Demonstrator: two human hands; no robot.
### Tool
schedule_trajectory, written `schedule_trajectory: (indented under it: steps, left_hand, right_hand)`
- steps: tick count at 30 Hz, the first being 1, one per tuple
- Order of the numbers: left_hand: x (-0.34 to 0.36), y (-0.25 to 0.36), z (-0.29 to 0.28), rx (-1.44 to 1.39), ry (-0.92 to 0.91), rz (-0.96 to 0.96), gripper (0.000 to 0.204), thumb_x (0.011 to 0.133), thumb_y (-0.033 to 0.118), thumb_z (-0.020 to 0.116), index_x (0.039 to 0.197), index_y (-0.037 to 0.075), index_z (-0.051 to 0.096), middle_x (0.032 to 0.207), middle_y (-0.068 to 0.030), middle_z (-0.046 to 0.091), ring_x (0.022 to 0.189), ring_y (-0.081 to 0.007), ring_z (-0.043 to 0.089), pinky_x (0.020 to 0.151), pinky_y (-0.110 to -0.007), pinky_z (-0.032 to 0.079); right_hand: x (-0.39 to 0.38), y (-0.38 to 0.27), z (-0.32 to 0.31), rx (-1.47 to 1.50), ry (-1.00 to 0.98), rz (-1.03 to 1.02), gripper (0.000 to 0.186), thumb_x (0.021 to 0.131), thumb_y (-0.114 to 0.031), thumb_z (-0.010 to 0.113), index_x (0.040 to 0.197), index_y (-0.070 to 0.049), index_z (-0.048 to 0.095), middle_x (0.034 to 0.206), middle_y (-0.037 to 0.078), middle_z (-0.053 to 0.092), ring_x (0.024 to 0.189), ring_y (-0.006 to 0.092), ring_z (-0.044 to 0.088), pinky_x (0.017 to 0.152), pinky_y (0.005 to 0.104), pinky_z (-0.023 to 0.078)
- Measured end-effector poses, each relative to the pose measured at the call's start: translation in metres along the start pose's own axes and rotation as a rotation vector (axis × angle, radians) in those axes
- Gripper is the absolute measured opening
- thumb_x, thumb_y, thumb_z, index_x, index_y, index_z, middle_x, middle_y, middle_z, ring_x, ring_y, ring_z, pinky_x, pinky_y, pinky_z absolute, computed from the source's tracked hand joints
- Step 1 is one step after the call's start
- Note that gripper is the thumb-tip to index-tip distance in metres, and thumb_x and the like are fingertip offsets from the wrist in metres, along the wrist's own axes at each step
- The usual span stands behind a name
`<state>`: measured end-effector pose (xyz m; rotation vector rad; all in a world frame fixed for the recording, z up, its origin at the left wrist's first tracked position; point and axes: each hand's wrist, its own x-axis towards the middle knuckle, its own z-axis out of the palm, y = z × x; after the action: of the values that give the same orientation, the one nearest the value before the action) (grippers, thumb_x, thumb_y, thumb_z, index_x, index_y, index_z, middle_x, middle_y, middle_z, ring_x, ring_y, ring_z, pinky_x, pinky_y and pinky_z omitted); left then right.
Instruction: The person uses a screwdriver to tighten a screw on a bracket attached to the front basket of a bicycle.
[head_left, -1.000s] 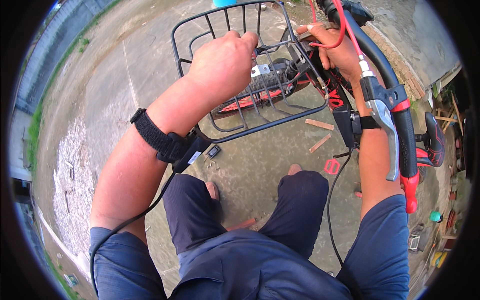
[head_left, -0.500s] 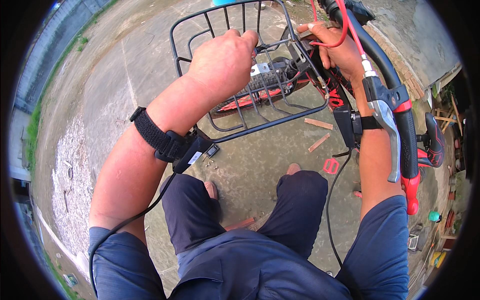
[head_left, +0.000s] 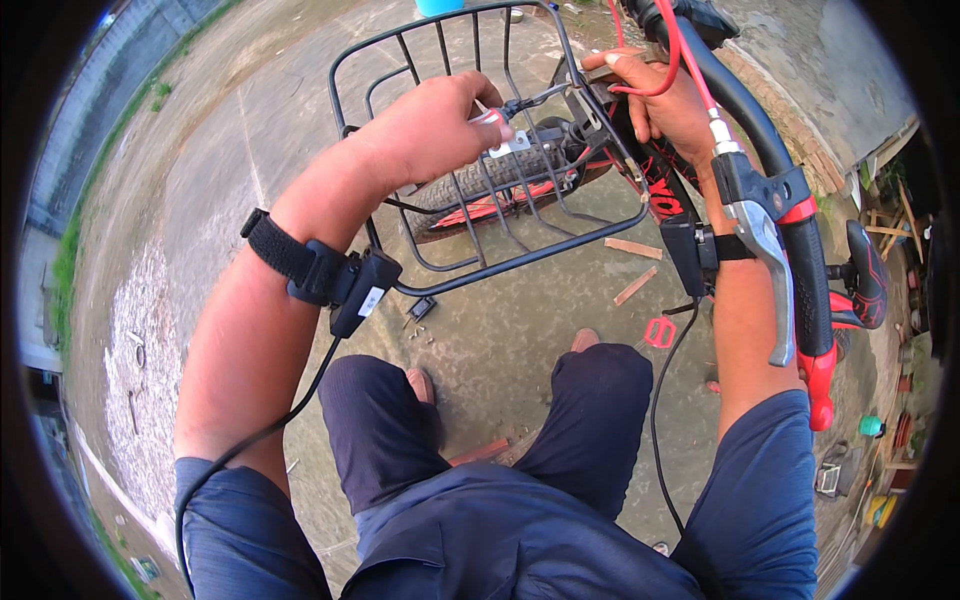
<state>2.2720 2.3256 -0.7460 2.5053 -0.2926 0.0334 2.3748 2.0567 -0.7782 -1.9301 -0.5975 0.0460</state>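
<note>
Concrete yard; left hand (head_left: 435, 125) pinches bracket (head_left: 505, 143), right hand (head_left: 665, 105) closed on basket (head_left: 400, 60).

A small white rectangular label (head_left: 371, 301) sits on the black box-shaped device (head_left: 358, 292) strapped to the person's left wrist, on the face turned upward. Red lettering decals (head_left: 668, 196) run along the black bicycle frame tube, just below the right hand. No packages, signs or screens can be made out anywhere else in view.
</note>
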Motion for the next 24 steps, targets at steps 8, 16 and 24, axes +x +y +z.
schedule_trajectory:
  steps: [8, 16, 24]
  left_hand:
    - [0.002, -0.003, 0.0, 0.129, 0.056, 0.068, 0.036, 0.086, 0.029, 0.068, 0.107, 0.0, 0.066, 0.097, -0.02, 0.07, 0.094, -0.0358, 0.067, 0.084, -0.041, 0.052]
    - [0.001, -0.007, 0.006, 0.037, 0.014, -0.022, 0.036, 0.089, 0.03, 0.065, 0.108, 0.0, 0.067, 0.098, -0.0192, 0.071, 0.095, -0.0364, 0.067, 0.085, -0.041, 0.052]
    - [-0.001, 0.001, 0.007, 0.151, 0.053, 0.021, 0.043, 0.086, 0.031, 0.069, 0.11, -0.004, 0.063, 0.096, -0.0229, 0.069, 0.094, -0.0369, 0.067, 0.083, -0.041, 0.052]
  right_hand:
    - [-0.009, -0.021, 0.004, -0.026, -0.006, -0.01, 0.043, 0.101, -0.043, 0.046, 0.115, -0.011, 0.07, 0.041, -0.002, 0.045, 0.035, 0.0051, 0.041, 0.039, 0.0212, 0.029]
    - [-0.01, -0.021, 0.007, -0.023, 0.004, -0.047, 0.043, 0.101, -0.044, 0.046, 0.115, -0.011, 0.071, 0.041, -0.002, 0.046, 0.035, 0.0049, 0.042, 0.039, 0.021, 0.029]
    - [-0.009, -0.023, 0.009, 0.045, -0.018, -0.082, 0.043, 0.101, -0.044, 0.047, 0.115, -0.011, 0.071, 0.041, -0.002, 0.045, 0.034, 0.0049, 0.042, 0.038, 0.0208, 0.03]
